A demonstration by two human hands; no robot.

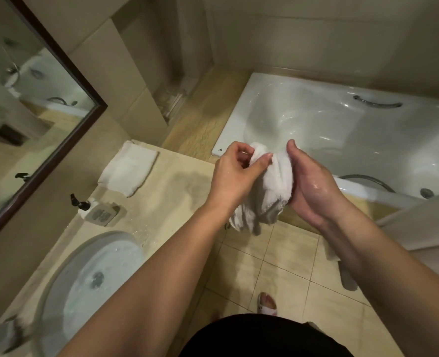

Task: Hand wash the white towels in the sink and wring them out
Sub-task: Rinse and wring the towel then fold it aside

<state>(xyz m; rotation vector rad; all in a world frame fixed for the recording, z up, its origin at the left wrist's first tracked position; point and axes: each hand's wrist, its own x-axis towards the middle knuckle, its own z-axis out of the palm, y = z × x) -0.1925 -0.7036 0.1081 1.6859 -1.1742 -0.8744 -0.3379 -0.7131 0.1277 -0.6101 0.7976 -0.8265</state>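
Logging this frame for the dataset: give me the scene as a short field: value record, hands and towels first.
left hand: pinches the top of the held towel
right hand: wet, grips the held towel from the other side
held towel: white, bunched, hanging between both hands over the floor, away from the sink
folded towel: white, lies flat on the counter near the mirror
sink: round basin, holds water, no towel in it
soap bottle: lying on the counter, beside the sink
bathtub: white, beyond the hands
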